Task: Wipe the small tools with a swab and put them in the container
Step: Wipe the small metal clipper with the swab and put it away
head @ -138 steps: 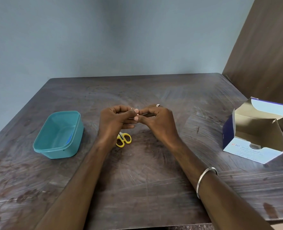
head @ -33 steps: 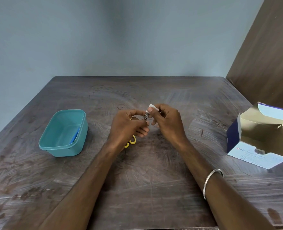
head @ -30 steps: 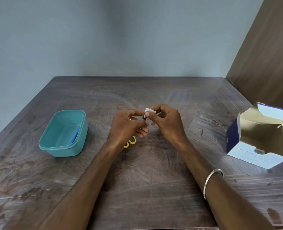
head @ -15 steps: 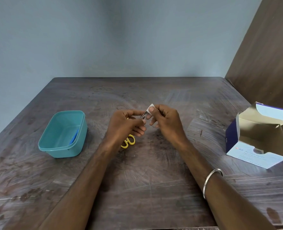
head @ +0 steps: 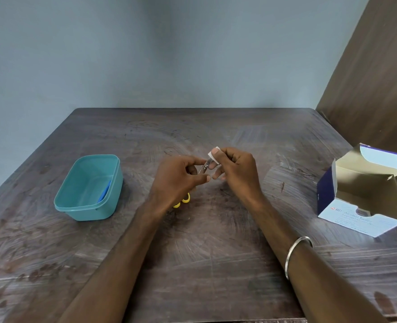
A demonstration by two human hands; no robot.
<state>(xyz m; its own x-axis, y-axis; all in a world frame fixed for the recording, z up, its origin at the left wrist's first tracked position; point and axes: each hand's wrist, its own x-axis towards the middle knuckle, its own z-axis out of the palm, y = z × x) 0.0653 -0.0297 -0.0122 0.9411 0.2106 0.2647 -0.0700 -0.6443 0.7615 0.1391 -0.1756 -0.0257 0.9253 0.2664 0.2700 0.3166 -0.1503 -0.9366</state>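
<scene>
The small metal tool (head: 204, 167) is pinched in the left hand (head: 179, 180) above the tabletop (head: 204, 252); the swab (head: 212, 156) is pinched around its upper end by the right hand (head: 236, 173). Its long axis is tilted, tip up-right. A loose pinch could drop it short of the container (head: 88, 187).

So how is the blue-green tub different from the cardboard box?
The tub is blue-green plastic with rounded corners; the box is cardboard, dark blue and white, with sharp folds. The tub sits upright at the table's left, open on top with no lid showing; the box is at the right, its flap lifted. The tub holds something blue; the part of the box that shows looks empty. Both are open and rest on the table, untouched by either hand.
</scene>
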